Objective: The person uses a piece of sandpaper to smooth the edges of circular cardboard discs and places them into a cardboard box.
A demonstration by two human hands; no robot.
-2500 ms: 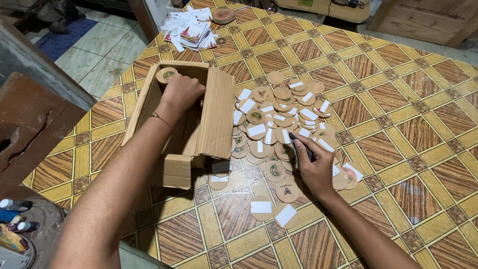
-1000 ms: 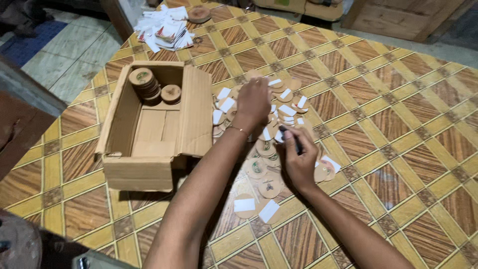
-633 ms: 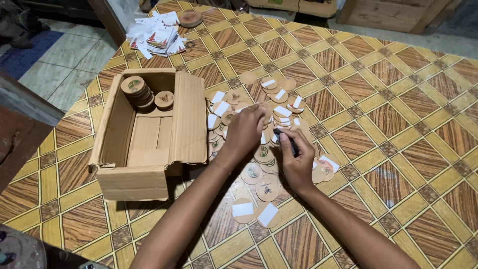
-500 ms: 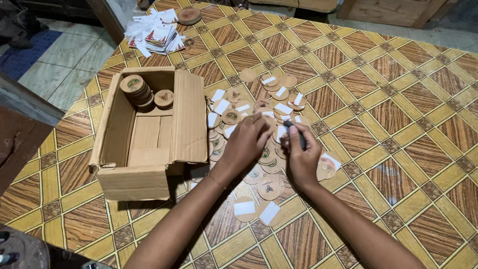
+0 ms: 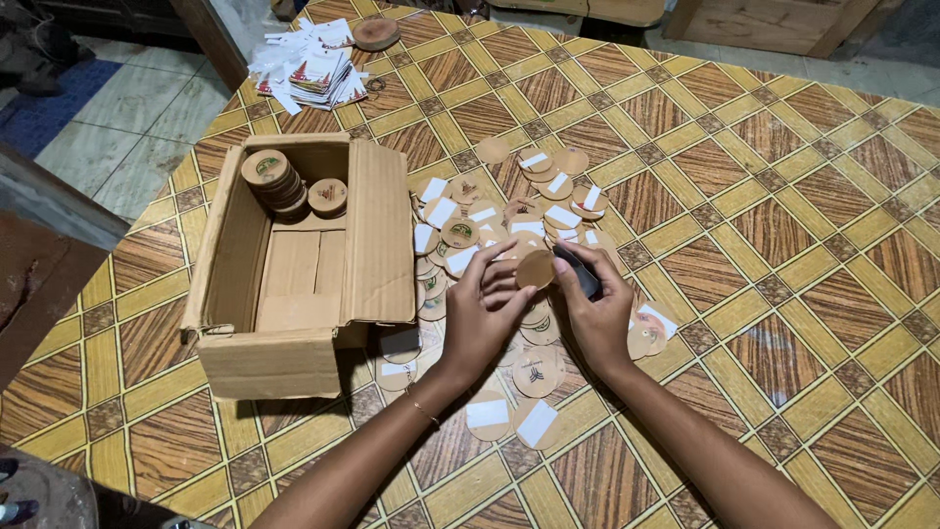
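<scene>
My left hand (image 5: 482, 318) pinches a round wooden disc (image 5: 535, 268) by its edge, lifted above a scatter of similar discs and white paper labels (image 5: 499, 230) on the table. My right hand (image 5: 597, 312) sits right beside it, fingers curled around a small dark object (image 5: 578, 270) whose end touches the disc's edge. To the left stands an open cardboard box (image 5: 284, 284) with two stacks of discs (image 5: 279, 183) in its far corner.
The table (image 5: 764, 196) has a brown and yellow patterned top. A pile of white paper slips (image 5: 308, 71) and a round wooden piece (image 5: 376, 32) lie at the far left end. Tiled floor shows beyond the table's left edge.
My left hand came out of the box, reached over to the pile and picked up one disc. Both hands have drawn together over the pile.
</scene>
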